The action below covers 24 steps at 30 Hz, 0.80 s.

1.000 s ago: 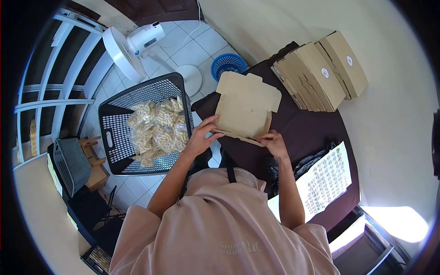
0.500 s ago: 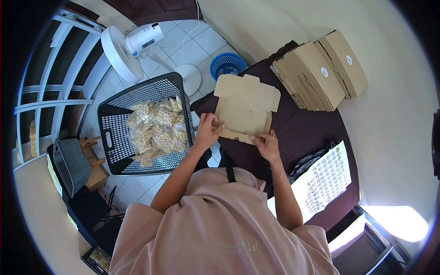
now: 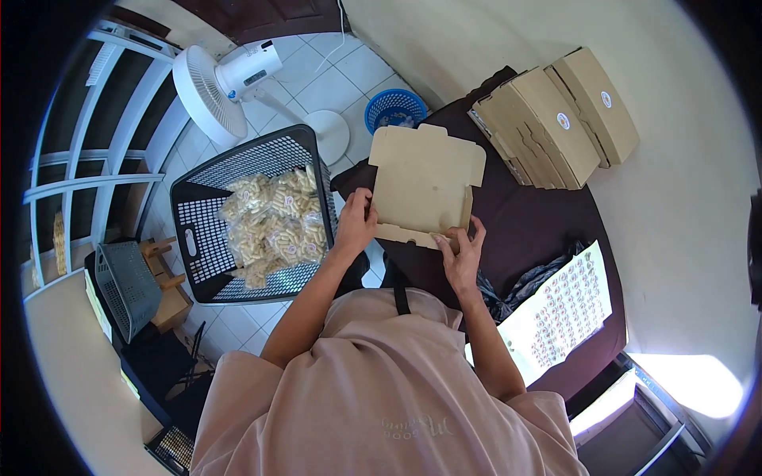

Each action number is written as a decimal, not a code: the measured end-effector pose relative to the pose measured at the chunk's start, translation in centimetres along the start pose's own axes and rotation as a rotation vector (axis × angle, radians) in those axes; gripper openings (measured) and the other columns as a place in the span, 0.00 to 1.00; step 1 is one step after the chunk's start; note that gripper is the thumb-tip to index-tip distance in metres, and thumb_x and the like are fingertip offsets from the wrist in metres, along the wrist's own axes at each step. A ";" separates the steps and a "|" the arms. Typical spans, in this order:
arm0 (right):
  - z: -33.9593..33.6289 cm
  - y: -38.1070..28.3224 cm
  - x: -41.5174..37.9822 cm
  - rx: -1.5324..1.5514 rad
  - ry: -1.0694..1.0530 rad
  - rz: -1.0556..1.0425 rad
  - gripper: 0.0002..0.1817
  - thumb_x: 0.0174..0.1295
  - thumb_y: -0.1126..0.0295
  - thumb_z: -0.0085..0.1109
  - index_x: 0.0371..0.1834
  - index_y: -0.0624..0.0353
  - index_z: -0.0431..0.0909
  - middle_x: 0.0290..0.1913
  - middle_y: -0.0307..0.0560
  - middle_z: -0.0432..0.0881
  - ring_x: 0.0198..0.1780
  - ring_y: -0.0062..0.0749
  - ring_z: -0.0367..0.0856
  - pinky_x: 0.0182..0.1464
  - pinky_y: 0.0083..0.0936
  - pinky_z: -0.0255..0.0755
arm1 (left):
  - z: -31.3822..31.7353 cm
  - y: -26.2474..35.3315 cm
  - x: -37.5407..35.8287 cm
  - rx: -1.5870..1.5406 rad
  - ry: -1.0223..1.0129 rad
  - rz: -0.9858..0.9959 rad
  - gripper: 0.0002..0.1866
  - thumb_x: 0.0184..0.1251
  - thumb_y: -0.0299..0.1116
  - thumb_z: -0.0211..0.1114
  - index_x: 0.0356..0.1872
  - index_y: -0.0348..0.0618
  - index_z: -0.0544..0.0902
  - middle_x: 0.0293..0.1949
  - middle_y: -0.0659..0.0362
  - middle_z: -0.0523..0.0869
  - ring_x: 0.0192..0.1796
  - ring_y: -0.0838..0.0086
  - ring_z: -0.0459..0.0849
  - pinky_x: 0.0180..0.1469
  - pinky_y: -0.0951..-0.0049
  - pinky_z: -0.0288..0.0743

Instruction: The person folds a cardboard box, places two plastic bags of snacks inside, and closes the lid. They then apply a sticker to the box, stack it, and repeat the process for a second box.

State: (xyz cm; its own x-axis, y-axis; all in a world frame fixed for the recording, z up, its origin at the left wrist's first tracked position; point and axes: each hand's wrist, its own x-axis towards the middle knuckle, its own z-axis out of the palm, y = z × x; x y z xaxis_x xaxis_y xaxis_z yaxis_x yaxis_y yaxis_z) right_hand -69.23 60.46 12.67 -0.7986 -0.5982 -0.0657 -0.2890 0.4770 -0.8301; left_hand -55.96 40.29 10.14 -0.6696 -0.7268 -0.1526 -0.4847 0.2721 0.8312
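A brown cardboard box lies unfolded in front of me on the dark-covered table, its lid flap spread out at the far end. My left hand grips the box's near left corner, fingers bent against the side. At the near right corner, my right hand pinches the front wall, with the thumb and fingers around the cardboard. The low front wall runs between both hands. Part of the left edge is hidden behind my left fingers.
Left of the table is a black crate with several bags of pale snack pieces. Folded boxes stand at the back right. A sticker sheet lies near a black plastic bag. Beyond are a blue basket and fan.
My left hand has slid slightly left along the box's edge. My right hand has shifted a little, its fingers now bent more over the near right corner.
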 end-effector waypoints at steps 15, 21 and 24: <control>1.0 3.5 1.0 -0.133 0.029 0.181 0.15 0.56 0.63 0.72 0.28 0.68 0.84 0.49 0.69 0.74 0.56 0.58 0.73 0.58 0.43 0.70 | -2.3 0.5 -2.9 0.014 -0.363 0.166 0.18 0.56 0.25 0.74 0.49 0.41 0.84 0.59 0.50 0.72 0.56 0.61 0.79 0.50 0.66 0.80; 0.1 2.1 0.6 -0.173 -0.062 0.131 0.18 0.60 0.59 0.69 0.32 0.68 0.85 0.48 0.68 0.74 0.52 0.58 0.76 0.53 0.43 0.75 | -1.3 -0.7 -2.5 -0.033 -0.309 0.180 0.15 0.53 0.26 0.76 0.44 0.41 0.88 0.58 0.50 0.73 0.59 0.55 0.77 0.62 0.62 0.72; -0.5 1.6 0.7 -0.154 -0.122 0.127 0.17 0.59 0.60 0.70 0.35 0.68 0.85 0.52 0.67 0.72 0.55 0.59 0.76 0.55 0.43 0.75 | -1.4 -0.6 -2.7 -0.071 -0.305 0.187 0.15 0.54 0.28 0.76 0.44 0.43 0.89 0.56 0.50 0.74 0.57 0.55 0.78 0.61 0.62 0.73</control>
State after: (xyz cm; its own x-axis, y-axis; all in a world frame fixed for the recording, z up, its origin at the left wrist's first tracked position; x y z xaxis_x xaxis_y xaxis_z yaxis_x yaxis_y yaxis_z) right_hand -70.57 61.15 11.58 -0.7665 -0.5963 -0.2384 -0.2751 0.6404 -0.7171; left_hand -53.06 41.18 10.83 -0.8851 -0.4445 -0.1380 -0.3049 0.3298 0.8934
